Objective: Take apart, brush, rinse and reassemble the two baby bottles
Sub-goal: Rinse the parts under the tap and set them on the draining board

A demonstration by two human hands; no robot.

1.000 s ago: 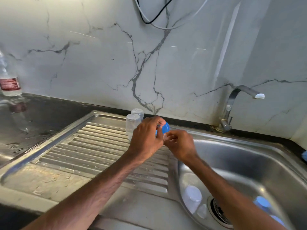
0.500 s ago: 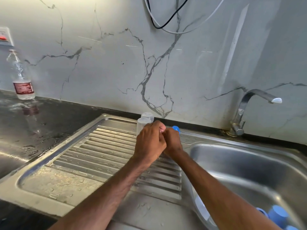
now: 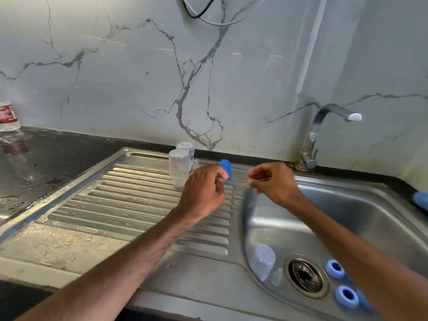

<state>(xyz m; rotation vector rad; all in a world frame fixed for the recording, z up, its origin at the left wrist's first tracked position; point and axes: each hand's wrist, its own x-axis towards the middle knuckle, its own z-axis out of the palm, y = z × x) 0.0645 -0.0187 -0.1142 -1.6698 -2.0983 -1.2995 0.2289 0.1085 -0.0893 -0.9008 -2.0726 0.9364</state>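
My left hand (image 3: 203, 191) pinches a small blue bottle part (image 3: 225, 169) above the drainboard (image 3: 120, 205). My right hand (image 3: 272, 181) hovers just to its right, over the sink's edge, with its fingers curled closed and nothing visible in them. Two clear bottle bodies (image 3: 178, 170) stand upside down on the drainboard, just left of my left hand, one behind the other. In the sink basin (image 3: 347, 216) lie a clear cap (image 3: 262, 262), a clear nipple (image 3: 276, 277) and two blue rings (image 3: 334, 268), partly hidden by my right forearm.
The drain (image 3: 305, 275) sits at the basin's bottom between the clear parts and the rings. A tap (image 3: 324, 126) rises at the back right. A plastic water bottle (image 3: 7, 114) stands on the wet black counter at far left. Something blue (image 3: 420, 200) lies at the right edge.
My hands were together on the blue part. They have come apart: the right hand has moved right and off it, and the left hand keeps hold of it.
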